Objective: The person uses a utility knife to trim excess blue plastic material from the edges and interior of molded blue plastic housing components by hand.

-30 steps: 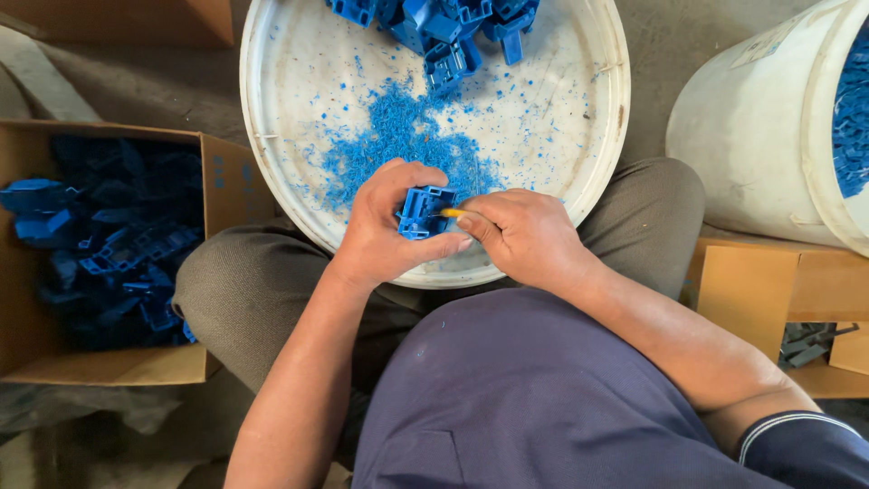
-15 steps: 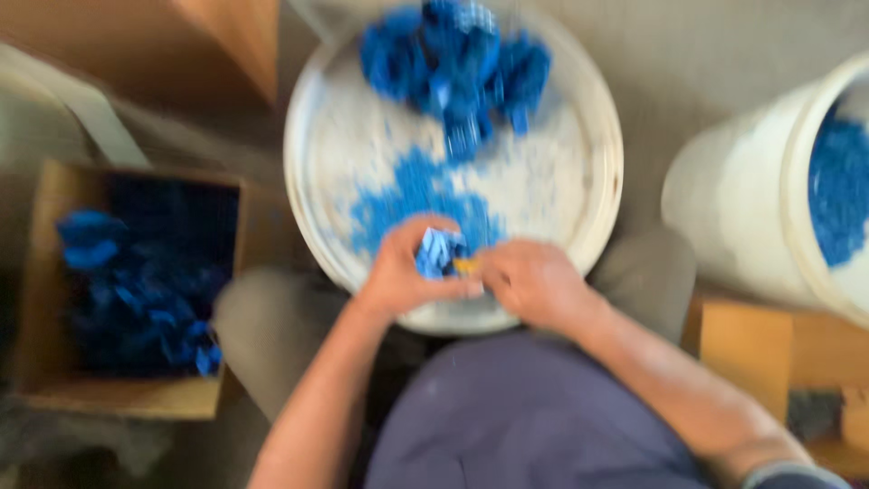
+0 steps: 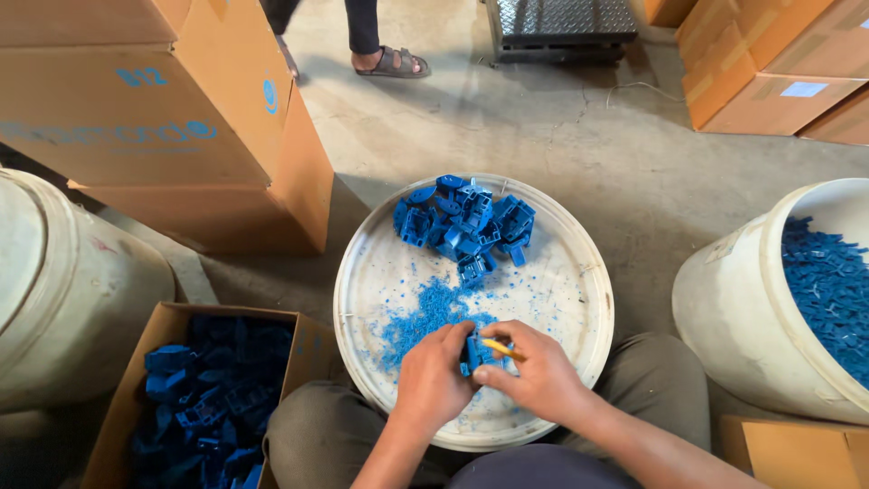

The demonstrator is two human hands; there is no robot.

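My left hand [image 3: 433, 378] grips a small blue plastic part [image 3: 474, 350] over the near side of a round white tray [image 3: 579, 272]. My right hand [image 3: 541, 373] holds a thin yellow-handled tool [image 3: 501, 348] against that part. Blue plastic shavings [image 3: 425, 312] lie scattered on the tray just beyond my hands. A pile of blue plastic parts [image 3: 466, 222] sits at the tray's far side. The tray rests partly on my lap.
An open cardboard box [image 3: 136, 380] of blue parts stands at my left knee. A white drum [image 3: 733, 299] filled with blue pieces is on the right, another white drum [image 3: 63, 290] on the left. Large cardboard boxes [image 3: 181, 118] stand behind. A person's sandalled foot [image 3: 389, 62] is on the concrete floor.
The view has tilted up and pulled back, showing more floor and boxes. My hands keep the blue part and the tool over the tray's near edge.
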